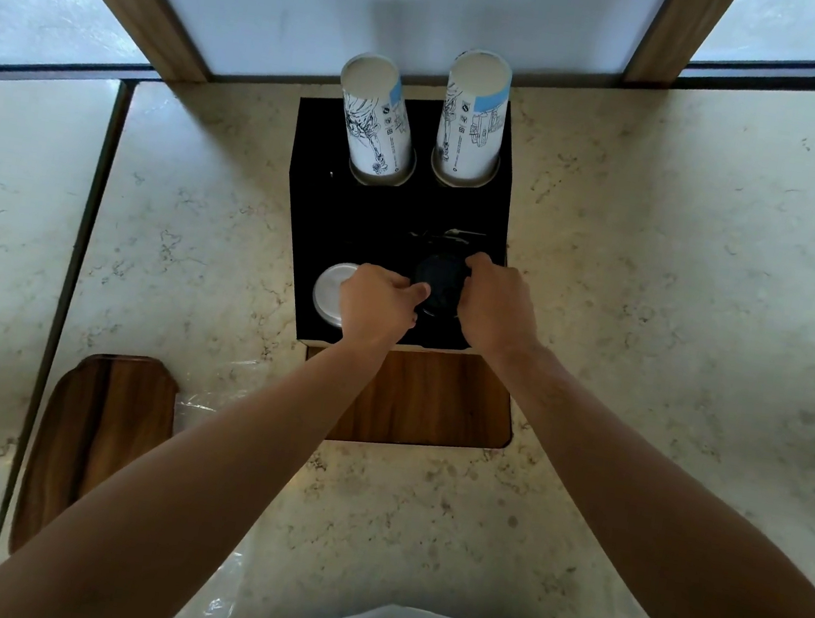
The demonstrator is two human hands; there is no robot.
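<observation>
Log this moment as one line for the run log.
left hand: pinches black lid, left edge | right hand: grips right edge | white lids: front-left organizer slot | left cups, right cups: inverted, back slots

I can't read any text from here. Far left cup stack (378,121) and far right cup stack (471,120) carry line art, small square icons and vertical print, all too small. Nothing legible on the near black lid (439,282).
</observation>
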